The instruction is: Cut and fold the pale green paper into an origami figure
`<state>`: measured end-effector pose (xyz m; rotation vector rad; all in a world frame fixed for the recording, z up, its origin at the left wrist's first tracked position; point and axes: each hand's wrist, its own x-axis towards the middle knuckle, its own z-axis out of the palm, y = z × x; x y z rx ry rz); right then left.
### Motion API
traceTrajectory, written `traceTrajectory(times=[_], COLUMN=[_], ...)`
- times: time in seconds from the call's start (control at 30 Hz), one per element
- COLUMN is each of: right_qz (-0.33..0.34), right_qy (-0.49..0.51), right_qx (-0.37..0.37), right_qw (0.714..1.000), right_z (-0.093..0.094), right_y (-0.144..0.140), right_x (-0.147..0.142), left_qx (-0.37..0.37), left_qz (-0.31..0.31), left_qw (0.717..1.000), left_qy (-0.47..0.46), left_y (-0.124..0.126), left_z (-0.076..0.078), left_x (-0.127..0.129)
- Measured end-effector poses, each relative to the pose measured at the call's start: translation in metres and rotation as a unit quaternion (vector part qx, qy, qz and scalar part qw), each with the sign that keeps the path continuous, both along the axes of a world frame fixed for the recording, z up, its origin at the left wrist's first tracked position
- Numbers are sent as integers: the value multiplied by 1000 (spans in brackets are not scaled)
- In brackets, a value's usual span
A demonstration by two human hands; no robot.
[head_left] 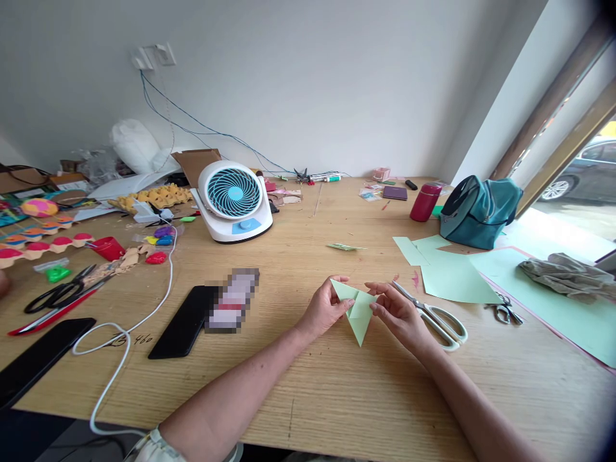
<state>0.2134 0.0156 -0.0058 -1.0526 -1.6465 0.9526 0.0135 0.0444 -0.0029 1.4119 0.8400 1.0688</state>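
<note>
A folded piece of light green paper (359,313), shaped like a downward-pointing triangle, is held just above the wooden table (308,398) in front of me. My left hand (323,309) pinches its upper left corner. My right hand (397,313) pinches its right side at the fold. Both hands grip the paper between thumb and fingers.
White-handled scissors (436,317) lie right of my right hand, with green paper sheets (455,273) and small scissors (505,310) beyond. A white fan (234,200), black phone (181,323), white cable (126,337), teal bag (478,212), red cup (425,201) and craft clutter at left surround them.
</note>
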Motion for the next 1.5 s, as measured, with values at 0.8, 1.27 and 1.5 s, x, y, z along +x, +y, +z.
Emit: traceTrajectory(times=[0.8, 1.27, 1.5], right_qz=[41, 91, 107], right_qy=[-123, -159, -145], right_qx=[12, -12, -115], right_qw=[991, 983, 977], right_z=[14, 20, 14], right_y=[-9, -14, -13], right_x=[-6, -9, -9], left_qx=[179, 164, 147], left_qz=[16, 34, 22], left_qw=[969, 963, 964], left_qy=[167, 211, 223], left_y=[-4, -3, -3], left_z=[9, 7, 7], left_x=[-4, -4, -5])
